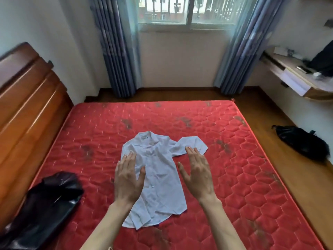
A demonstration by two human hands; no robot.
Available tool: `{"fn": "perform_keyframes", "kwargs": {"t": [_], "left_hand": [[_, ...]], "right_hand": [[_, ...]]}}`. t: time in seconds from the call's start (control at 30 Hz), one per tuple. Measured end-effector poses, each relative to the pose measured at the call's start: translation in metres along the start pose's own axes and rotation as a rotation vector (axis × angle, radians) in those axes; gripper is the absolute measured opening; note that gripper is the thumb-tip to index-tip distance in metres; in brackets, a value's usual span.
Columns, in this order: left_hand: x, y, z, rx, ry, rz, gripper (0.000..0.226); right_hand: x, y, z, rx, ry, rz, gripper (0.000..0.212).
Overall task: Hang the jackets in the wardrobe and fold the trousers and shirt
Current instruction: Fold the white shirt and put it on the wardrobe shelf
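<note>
Fingers straight and slightly spread, the left hand (128, 177) and the right hand (196, 175) are held palms down at the centre of the frame, holding nothing. Between and under them a white shirt (156, 179) lies flat on the red mattress (234, 159), its right-hand sleeve spread out. A black jacket (45, 210) lies crumpled at lower left, on the mattress edge.
</note>
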State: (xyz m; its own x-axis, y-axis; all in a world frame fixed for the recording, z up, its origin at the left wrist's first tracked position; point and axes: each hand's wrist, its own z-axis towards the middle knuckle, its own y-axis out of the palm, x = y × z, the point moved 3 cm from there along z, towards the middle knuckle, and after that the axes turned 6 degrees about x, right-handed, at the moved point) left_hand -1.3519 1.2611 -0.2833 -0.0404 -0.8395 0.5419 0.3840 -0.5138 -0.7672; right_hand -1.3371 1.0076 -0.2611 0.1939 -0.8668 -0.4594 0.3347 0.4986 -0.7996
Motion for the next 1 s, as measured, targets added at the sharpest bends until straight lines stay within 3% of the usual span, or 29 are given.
{"fn": "perform_keyframes", "kwargs": {"t": [0.5, 1.0], "left_hand": [[-0.066, 0.086, 0.125, -0.005, -0.030, 0.125, 0.060], [-0.219, 0.292, 0.214, -0.155, 0.075, 0.295, 0.053]], "right_hand": [[0.048, 0.158, 0.142, -0.159, -0.054, 0.097, 0.062], [0.117, 0.401, 0.225, -0.271, -0.162, 0.005, 0.062]]}}
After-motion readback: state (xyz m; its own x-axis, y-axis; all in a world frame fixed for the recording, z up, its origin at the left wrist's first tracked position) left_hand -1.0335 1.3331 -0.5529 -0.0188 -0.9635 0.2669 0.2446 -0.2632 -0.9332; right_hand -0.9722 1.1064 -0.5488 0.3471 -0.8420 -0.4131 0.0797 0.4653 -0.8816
